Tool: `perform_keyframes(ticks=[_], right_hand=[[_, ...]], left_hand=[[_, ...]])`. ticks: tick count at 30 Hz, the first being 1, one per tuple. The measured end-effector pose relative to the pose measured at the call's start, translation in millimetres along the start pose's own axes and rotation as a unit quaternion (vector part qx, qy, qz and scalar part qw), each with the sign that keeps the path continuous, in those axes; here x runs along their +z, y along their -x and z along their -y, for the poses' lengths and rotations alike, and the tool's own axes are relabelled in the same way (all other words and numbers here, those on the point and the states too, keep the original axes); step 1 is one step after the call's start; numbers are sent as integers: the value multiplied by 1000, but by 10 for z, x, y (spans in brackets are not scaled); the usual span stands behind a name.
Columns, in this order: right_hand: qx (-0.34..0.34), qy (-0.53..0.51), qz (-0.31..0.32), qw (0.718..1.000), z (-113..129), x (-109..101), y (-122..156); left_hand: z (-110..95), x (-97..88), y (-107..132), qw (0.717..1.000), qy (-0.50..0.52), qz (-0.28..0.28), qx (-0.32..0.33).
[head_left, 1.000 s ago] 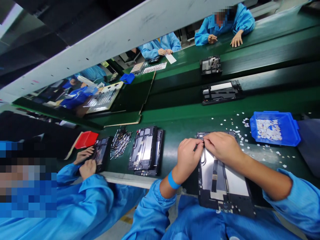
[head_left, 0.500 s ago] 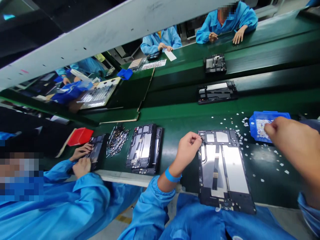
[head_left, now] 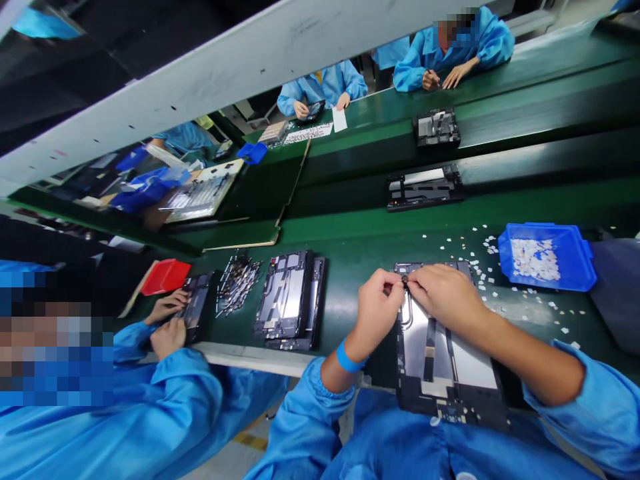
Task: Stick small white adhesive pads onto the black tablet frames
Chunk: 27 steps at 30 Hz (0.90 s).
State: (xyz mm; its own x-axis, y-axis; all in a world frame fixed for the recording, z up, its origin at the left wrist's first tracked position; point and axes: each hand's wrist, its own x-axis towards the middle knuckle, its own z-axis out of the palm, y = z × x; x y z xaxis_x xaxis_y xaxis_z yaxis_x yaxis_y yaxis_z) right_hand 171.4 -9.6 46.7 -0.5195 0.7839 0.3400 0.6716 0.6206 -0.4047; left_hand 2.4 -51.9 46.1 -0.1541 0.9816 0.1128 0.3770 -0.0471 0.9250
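Note:
An opened tablet housing (head_left: 416, 350), with silver plates, a dark frame and thin cables, lies in front of me and overhangs the bench's near edge. At its far left corner, my left hand (head_left: 376, 303) pinches a small dark part (head_left: 405, 280). My right hand (head_left: 443, 291) meets it there, thumb and forefinger pressed together; whatever they grip is too small to make out. The right hand and forearm cover the housing's upper right portion. A blue wristband (head_left: 349, 357) circles my left wrist.
Right of the housing stands a blue bin (head_left: 575, 257) holding small white pieces, with more scattered beside it. Stacked tablet housings (head_left: 287, 293) and a pile of thin strips (head_left: 237, 283) lie to the left. A co-worker's hands (head_left: 170, 320) work farther left. A grey beam (head_left: 200, 77) crosses above.
My right hand has come left from the blue bin to the housing's far left corner, joining my left hand, which has stayed there. Across the bench, co-workers' hands have shifted.

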Motion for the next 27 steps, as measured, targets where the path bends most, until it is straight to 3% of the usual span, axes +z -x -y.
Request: perform_keyframes(ticks=[4, 8, 10, 14, 16, 18, 20, 22, 24, 27], right_hand=[[4, 5, -11, 1000, 13, -3, -31], [-19, 10, -28, 999, 46, 1, -147], [4, 8, -41, 999, -53, -108, -153], [149, 54, -29, 987, -613, -608, 131], [275, 142, -3, 951, -914, -868, 358], [333, 191, 24, 923, -1052, -1019, 520], [304, 136, 27, 943, -965, -1017, 532], [241, 23, 39, 969, -709, -894, 376], [208, -51, 84, 973, -415, -724, 103], [200, -71, 148, 966, -126, -503, -322]], left_hand=[[-45, -19, 30, 997, -26, 8, 71], [-26, -43, -4, 999, 1, 25, 41], [6, -42, -43, 999, 29, 30, 2], [37, -45, -113, 993, 87, 41, -75], [15, -79, -118, 992, 87, 52, -79], [-22, -150, -108, 994, 63, 73, -59], [-51, -250, -101, 997, 19, 77, -23], [-53, -355, -119, 997, -52, 53, 31], [-27, -440, -163, 984, -138, 43, 99], [42, -497, -242, 946, -244, 94, 190]])
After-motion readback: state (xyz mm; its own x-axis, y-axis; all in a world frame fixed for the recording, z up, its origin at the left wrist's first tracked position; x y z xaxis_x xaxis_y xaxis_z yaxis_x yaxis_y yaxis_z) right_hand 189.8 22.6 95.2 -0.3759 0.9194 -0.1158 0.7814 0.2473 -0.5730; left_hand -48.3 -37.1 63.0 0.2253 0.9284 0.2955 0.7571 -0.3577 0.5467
